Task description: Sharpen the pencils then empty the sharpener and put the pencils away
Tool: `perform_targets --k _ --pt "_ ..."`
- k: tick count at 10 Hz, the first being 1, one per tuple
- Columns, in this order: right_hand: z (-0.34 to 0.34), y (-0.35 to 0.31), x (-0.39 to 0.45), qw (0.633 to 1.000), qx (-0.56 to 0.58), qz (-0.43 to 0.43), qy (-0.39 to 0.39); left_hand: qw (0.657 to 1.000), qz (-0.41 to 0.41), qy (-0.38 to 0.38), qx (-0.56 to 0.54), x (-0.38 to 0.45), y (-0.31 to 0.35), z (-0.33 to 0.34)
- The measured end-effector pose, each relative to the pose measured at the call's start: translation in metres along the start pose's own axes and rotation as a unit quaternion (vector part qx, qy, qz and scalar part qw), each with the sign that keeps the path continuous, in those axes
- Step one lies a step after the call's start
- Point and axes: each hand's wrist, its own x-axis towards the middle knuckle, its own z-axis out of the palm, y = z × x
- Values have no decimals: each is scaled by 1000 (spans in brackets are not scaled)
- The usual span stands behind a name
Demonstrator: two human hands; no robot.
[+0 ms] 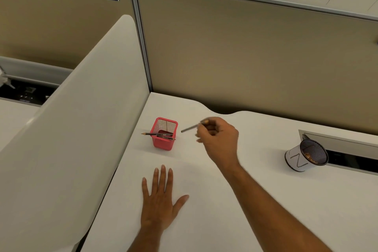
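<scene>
Step in hand, as I judge it: putting the pencils away. Right hand (217,139) is raised over the tabletop (235,200), fingers curled round a pencil (191,128) pinched near one end; the shaft sticks out to the hand's left and slightly down, toward the red mesh pencil holder (164,134). The pencil is blurred, so I cannot tell which end is the point.

The holder stands upright just left of the right hand, a small gap between pencil end and rim. Two dark pencils (157,134) already lie across its near rim, nearly flat, one sharpened tip jutting out past the left wall. They look balanced on the rim, not dropped inside.

Left hand (160,202) lies flat on the tabletop, fingers straight and spread, holding nothing, nearer the person than the holder.

Well to the right of the right hand, a white cup with a dark mesh lining (305,155) lies tipped on its side, mouth facing the camera, brownish bits inside, likely shavings. No sharpener is visible.

Next move calls for: carry the pencil end over the holder's opening, tilt it steeper, and release so it drops in without knocking the two resting on the rim. The light mesh holder may shift if nudged.
</scene>
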Motion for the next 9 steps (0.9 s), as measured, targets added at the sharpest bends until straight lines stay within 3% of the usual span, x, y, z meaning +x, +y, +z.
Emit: perform_targets --k 3,7,9 --pt "54 24 22 989 -110 45 -86 1000 -3 6 -5 2 0 3" --pt "79 48 28 951 -264 15 -157 1000 -11 -6 -11 3 0 2" --pt "68 56 23 958 -248 46 -135 999 -12 23 -20 3 0 3"
